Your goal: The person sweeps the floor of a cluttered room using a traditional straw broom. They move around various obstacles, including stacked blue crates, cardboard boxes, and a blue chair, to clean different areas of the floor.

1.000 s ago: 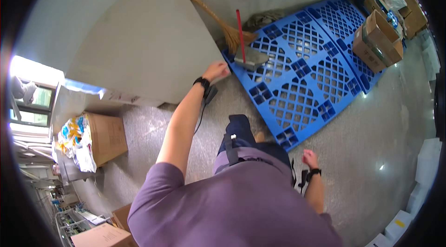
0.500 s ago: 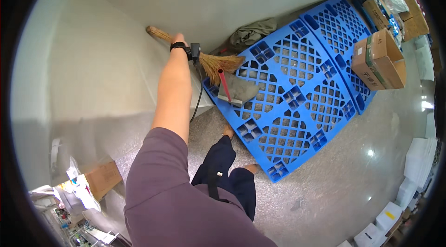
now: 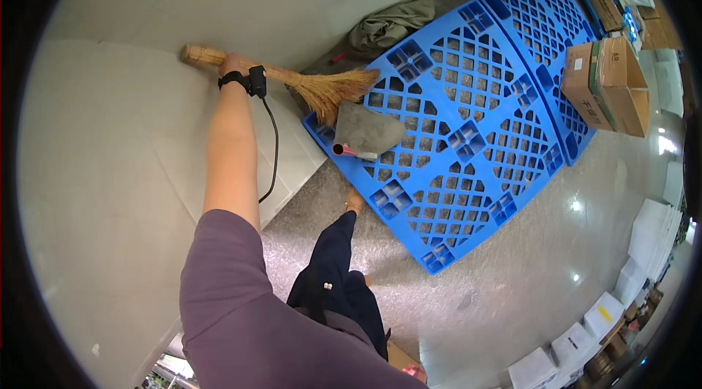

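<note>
My left hand (image 3: 235, 66) is stretched out to the upper left and closed around the wooden handle of a straw broom (image 3: 322, 86). The broom lies nearly level, its bristles pointing right over the corner of a blue plastic pallet (image 3: 468, 133). A grey dustpan (image 3: 365, 131) with a red handle rests on that pallet just below the bristles. A black band with a cable sits on my left wrist. My right hand is out of sight.
A large pale panel (image 3: 110, 170) leans on the left. A grey-green cloth (image 3: 391, 22) is bunched by the wall. Cardboard boxes (image 3: 607, 82) stand on a second blue pallet at right. White boxes (image 3: 585, 345) line the lower right floor.
My left hand went from the panel's edge up to the broom and took hold of its handle. The broom now lies nearly level, and my view has swung left.
</note>
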`<state>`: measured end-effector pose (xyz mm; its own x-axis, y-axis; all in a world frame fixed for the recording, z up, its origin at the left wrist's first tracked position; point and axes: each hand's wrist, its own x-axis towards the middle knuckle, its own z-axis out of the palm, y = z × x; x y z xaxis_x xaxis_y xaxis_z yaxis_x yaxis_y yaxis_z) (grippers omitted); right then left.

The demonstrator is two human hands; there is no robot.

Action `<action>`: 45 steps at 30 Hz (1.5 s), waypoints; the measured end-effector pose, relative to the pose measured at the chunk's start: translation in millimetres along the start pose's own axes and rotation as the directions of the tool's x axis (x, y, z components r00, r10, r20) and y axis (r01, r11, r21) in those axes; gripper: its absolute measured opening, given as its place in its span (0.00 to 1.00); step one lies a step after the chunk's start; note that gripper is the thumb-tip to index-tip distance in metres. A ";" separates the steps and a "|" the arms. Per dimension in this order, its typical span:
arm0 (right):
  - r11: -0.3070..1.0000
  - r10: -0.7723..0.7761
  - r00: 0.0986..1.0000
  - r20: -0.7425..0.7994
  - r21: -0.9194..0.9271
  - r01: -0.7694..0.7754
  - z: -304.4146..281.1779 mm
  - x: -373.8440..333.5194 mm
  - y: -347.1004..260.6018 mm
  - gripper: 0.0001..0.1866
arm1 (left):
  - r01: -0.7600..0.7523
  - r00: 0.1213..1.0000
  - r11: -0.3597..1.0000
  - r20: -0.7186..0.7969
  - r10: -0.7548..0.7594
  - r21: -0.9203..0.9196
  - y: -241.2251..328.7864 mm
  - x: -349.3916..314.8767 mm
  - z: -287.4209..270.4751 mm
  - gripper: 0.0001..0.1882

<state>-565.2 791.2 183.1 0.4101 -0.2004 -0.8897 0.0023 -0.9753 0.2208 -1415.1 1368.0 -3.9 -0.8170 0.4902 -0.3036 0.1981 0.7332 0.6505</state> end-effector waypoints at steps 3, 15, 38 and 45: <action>0.999 0.007 1.000 0.029 0.045 -0.008 -1.8 5.5 6.7 0.14 | 0.158 0.947 0.608 -0.056 -0.317 -0.778 41.5 -29.4 9.9 0.24; 0.696 -0.706 0.708 0.004 -0.179 0.695 49.5 36.3 -95.2 0.11 | -0.814 0.489 0.543 0.261 0.832 -0.206 382.7 -258.3 -15.8 0.19; -0.012 -0.763 0.646 0.014 0.999 -0.035 -16.9 -22.1 -69.0 0.15 | -0.695 0.520 0.633 0.370 0.770 -0.340 26.5 -546.2 2.7 0.09; -0.365 -0.604 0.793 -0.076 0.911 -0.191 1.1 -15.6 77.2 0.13 | 0.097 0.866 0.952 0.496 0.063 -0.290 4.1 -368.1 25.6 0.25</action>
<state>-572.4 718.9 213.6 0.3932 0.4371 -0.8089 -0.9102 0.3098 -0.2751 -1099.7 1202.6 92.7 -0.4261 0.7048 -0.5671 -0.0478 0.6085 0.7921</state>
